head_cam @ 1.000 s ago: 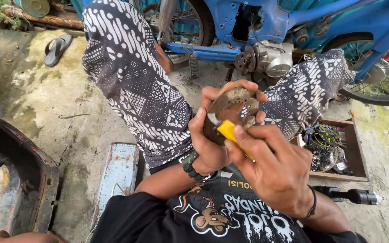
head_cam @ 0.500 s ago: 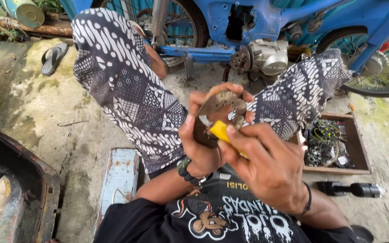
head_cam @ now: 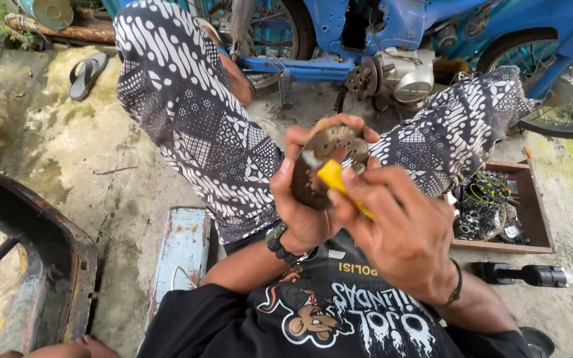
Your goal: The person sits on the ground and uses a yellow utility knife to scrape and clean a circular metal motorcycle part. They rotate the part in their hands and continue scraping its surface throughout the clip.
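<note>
The left hand [head_cam: 303,205] is curled tight around a rusty curved metal part [head_cam: 326,166], while the right hand [head_cam: 399,235] pinches a yellow tool [head_cam: 336,180] against it.

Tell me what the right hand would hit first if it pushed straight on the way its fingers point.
Most likely the rusty round metal part held in the left hand: the right hand already presses a yellow tool against it. Depth beyond is unclear.
</note>
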